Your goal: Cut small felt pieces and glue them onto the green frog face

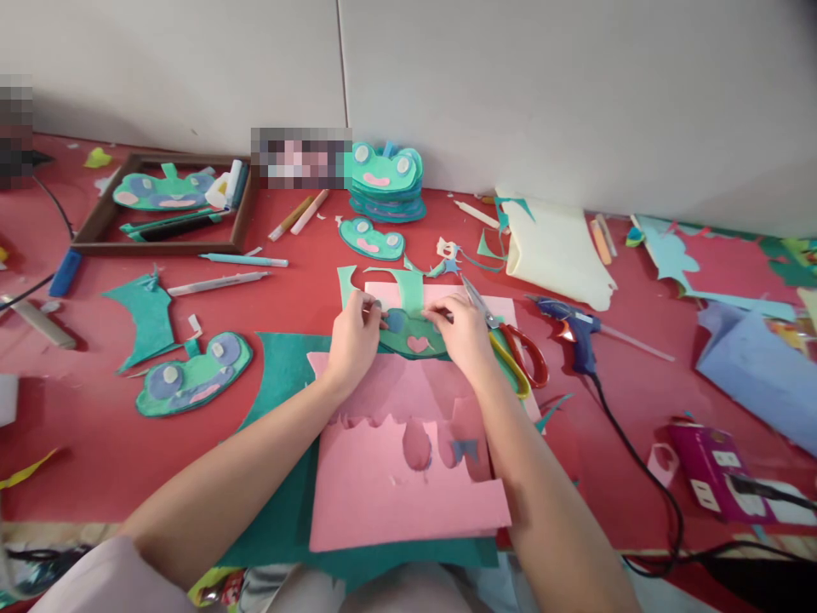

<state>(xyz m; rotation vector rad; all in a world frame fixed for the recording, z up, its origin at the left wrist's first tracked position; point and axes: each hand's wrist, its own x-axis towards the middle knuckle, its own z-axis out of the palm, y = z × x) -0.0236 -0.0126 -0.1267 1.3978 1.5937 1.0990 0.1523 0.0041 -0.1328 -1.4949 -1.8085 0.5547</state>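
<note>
A green felt frog face (402, 345) with a pink heart on it lies in front of me at the centre. My left hand (354, 345) is closed at its left eye, the fingertips pinched on the felt edge. At the upper right edge of the face, my right hand (463, 334) has thumb and finger pressed together; what lies between them is too small to make out. Below both wrists is a pink felt sheet (370, 502) with cut-out holes, partly over a larger dark green felt sheet (281, 519). Scissors (520, 349) with red and yellow handles rest beside my right hand.
A blue glue gun (578, 336) with its cord lies at right, near a purple power strip (708, 464). At the back stand stacked frog faces (386, 183). Another frog face (191, 375) lies left, below a brown wooden tray (153, 248). Pens and felt scraps are scattered around.
</note>
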